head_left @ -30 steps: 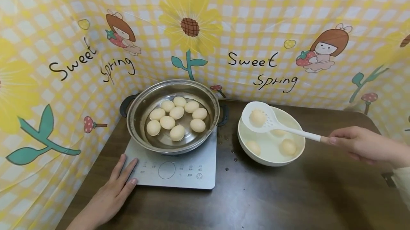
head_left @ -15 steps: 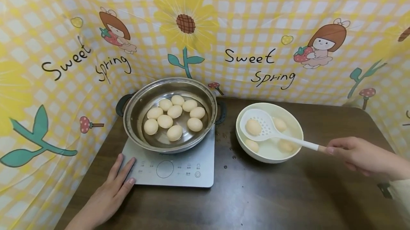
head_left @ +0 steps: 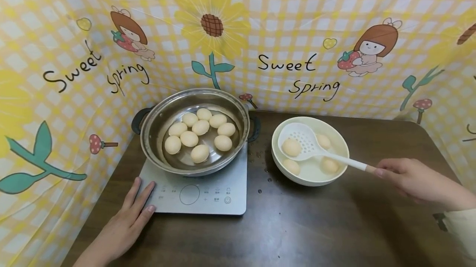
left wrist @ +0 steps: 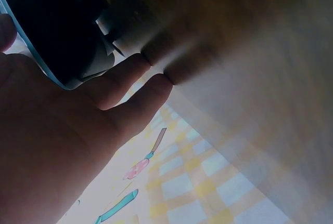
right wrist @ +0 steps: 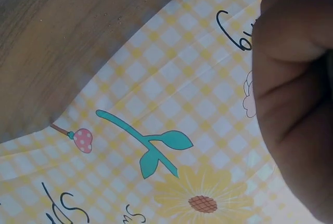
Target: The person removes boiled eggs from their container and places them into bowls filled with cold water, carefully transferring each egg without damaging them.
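Observation:
My right hand (head_left: pixel 410 180) grips the end of a white slotted spoon (head_left: pixel 340 159) with a wooden-looking handle end. The spoon's perforated head is down inside a cream bowl (head_left: pixel 276 157) of water, with one egg (head_left: pixel 291 147) lying in it. Several other pale eggs sit in the bowl around the spoon. On the left, my left hand (head_left: pixel 124 223) rests with extended fingers at the left edge of a silver induction cooker (head_left: pixel 238 196). A steel pot (head_left: pixel 148 151) with several eggs (head_left: pixel 200 153) in water stands on that cooker. In the right wrist view, curled fingers (right wrist: pixel 296 52) hide the spoon.
A yellow checked cloth (head_left: pixel 290 23) with flower and girl prints hangs behind and beside the dark wooden table (head_left: pixel 297 230). Dark side handles (head_left: pixel 254 129) stick out from the pot. Water drops (head_left: pixel 260 191) lie between cooker and bowl.
The spoon's head with its egg has gone down from above the bowl into the water. My left hand stays at the cooker's edge. The whole head view has shifted slightly.

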Tool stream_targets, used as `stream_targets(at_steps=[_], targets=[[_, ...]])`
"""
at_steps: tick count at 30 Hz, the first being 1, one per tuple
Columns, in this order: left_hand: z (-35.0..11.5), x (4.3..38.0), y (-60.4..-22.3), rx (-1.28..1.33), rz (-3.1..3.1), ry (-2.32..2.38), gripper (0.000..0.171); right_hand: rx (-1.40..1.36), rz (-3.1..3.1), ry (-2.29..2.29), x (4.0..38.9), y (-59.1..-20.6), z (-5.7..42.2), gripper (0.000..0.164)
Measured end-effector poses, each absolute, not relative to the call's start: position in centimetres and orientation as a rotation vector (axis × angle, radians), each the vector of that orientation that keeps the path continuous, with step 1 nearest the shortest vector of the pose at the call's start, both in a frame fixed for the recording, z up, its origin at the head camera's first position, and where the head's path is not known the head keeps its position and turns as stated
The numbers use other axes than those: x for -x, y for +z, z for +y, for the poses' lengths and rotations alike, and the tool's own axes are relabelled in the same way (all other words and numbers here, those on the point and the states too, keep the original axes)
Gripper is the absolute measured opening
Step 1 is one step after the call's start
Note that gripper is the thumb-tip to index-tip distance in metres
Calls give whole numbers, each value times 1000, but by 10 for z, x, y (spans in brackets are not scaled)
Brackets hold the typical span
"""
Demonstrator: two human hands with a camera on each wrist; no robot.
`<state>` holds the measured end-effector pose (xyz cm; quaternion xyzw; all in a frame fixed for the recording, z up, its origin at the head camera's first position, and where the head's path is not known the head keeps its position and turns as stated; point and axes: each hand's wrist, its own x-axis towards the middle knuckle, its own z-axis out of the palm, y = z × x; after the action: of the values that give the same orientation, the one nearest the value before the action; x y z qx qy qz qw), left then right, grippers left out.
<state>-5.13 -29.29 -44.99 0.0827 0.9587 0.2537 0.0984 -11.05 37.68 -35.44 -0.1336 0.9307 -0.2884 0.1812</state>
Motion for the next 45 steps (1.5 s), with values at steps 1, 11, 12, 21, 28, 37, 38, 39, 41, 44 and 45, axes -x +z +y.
stream_targets(at_steps=[1, 11, 12, 21, 28, 37, 38, 39, 41, 44, 45], targets=[[-293, 51, -450, -242, 2837, 750, 63, 365, 2654, -795, 111, -354, 376, 25], [-294, 52, -449, -235, 2848, 752, 63, 353, 2979, -557, 112, -348, 370, 22], [-294, 52, -448, -231, 2848, 751, 63, 365, 3006, -557, 112, -348, 370, 21], [-295, 52, -447, -225, 2852, 749, 63, 381, 3177, -603, 113, -348, 372, 16], [-294, 53, -445, -221, 2848, 754, 63, 344, 3165, -733, 112, -341, 368, 12], [-294, 51, -447, -219, 2843, 741, 63, 351, 3106, -931, 115, -324, 325, 14], [-294, 51, -448, -223, 2846, 739, 63, 372, 3111, -931, 116, -322, 317, 15], [-294, 51, -448, -223, 2846, 739, 63, 413, 3126, -924, 118, -319, 309, 15], [-293, 51, -448, -222, 2845, 744, 63, 489, 3156, -897, 120, -315, 293, 16], [-293, 51, -449, -222, 2844, 753, 63, 664, 3195, -859, 128, -311, 270, 17], [-292, 51, -449, -219, 2843, 758, 63, 723, 3203, -845, 131, -310, 263, 18]])
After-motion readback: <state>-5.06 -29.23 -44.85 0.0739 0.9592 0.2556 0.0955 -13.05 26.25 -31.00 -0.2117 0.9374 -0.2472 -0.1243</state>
